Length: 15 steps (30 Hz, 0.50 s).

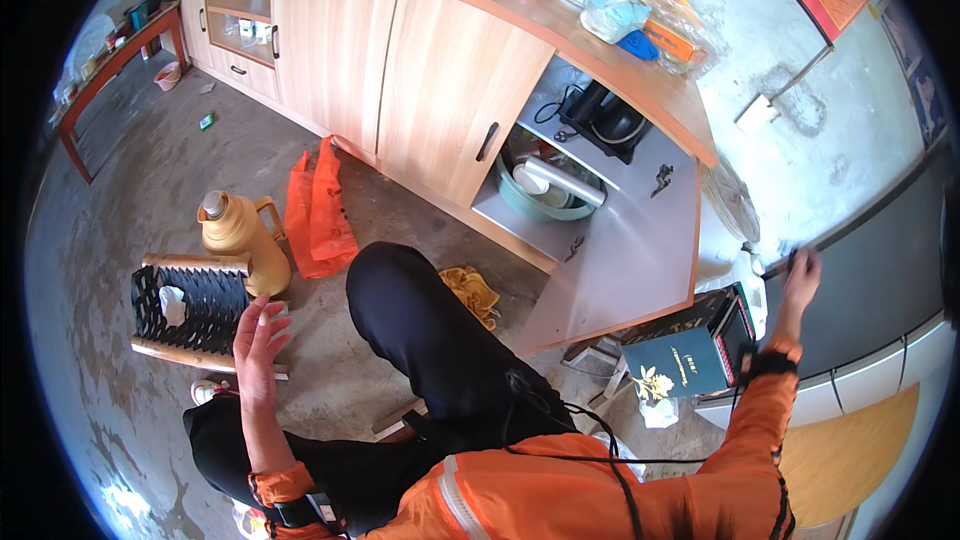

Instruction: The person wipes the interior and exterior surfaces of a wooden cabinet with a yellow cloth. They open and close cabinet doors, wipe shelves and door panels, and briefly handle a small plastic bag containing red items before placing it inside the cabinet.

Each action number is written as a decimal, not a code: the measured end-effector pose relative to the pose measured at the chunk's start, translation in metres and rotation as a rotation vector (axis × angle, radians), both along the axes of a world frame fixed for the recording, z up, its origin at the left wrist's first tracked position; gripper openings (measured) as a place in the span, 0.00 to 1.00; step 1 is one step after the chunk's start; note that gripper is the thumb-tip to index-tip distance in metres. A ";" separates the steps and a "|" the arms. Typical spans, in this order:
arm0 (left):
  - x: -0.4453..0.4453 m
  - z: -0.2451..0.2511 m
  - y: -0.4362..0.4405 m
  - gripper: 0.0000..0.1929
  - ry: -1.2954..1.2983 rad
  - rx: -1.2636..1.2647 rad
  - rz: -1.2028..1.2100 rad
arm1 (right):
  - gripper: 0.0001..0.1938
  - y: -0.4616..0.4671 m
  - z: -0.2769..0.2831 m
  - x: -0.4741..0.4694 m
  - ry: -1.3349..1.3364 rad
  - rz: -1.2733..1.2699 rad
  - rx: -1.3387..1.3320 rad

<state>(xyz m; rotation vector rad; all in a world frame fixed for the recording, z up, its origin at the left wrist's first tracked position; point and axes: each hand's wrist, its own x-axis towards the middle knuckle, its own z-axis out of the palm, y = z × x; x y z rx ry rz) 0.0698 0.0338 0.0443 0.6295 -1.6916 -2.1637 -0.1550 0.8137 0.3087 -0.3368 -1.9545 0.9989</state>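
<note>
My left hand (259,345) is raised with its fingers apart and holds nothing. In this view it lies just beside a low stool (214,296) with a woven black seat. A crumpled white tissue (172,305) rests on that seat. Behind the stool stands a yellow thermos jug (251,240) with a grey lid. My right hand (802,276) reaches far right, over the edge of a dark grey panel (870,247). Its fingers are curled; a small dark thing shows at them, too unclear to name. A dark green book (679,362) lies below that hand.
A cabinet door (630,262) hangs open before me. Inside are a green basin (540,195) with dishes and a black appliance (604,120). An orange plastic bag (319,217) and a yellow cloth (471,292) are on the floor. Packages (615,7) crowd the cabinet top.
</note>
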 end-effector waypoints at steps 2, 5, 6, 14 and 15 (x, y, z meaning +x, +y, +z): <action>-0.001 0.002 0.003 0.27 0.013 0.017 0.000 | 0.24 -0.063 0.068 -0.036 0.247 0.282 -0.110; -0.004 0.005 0.006 0.27 0.033 0.031 -0.006 | 0.22 -0.187 0.126 -0.085 0.331 0.739 -0.187; -0.003 0.006 0.006 0.27 0.034 0.034 -0.010 | 0.20 -0.228 0.133 -0.102 0.313 0.816 -0.231; 0.008 0.007 -0.001 0.25 0.039 0.058 0.046 | 0.16 -0.425 0.035 -0.225 0.091 0.967 -0.729; 0.009 0.007 -0.001 0.25 0.042 0.060 0.043 | 0.16 -0.434 0.008 -0.230 0.045 0.893 -0.771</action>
